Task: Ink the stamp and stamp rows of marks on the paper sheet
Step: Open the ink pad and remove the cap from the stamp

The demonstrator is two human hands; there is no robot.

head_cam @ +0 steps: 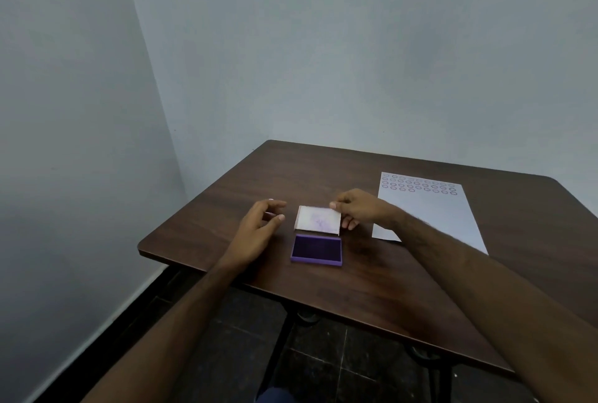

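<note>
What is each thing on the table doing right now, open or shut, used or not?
ink pad: open, purple pad showing.
lid: flipped back, inside stained with ink.
paper sheet: flat, four rows of round marks at its far end, the rest blank.
right hand: pinching the lid's right edge.
left hand: open, holding nothing.

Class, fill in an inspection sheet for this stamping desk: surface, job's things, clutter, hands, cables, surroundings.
Surface: dark brown wooden table, bare apart from the job's things.
Job's things: purple rectangular ink pad open, its white ink-stained lid raised behind it; white paper sheet to the right, with rows of purple ring marks along its far end. No stamp seen.
Clutter: nothing seen.
Hands: left hand open, beside the lid and apart from it; right hand pinching the lid's right edge.
Cables: nothing seen.
Surroundings: pale grey walls in a corner; dark tiled floor below.
</note>
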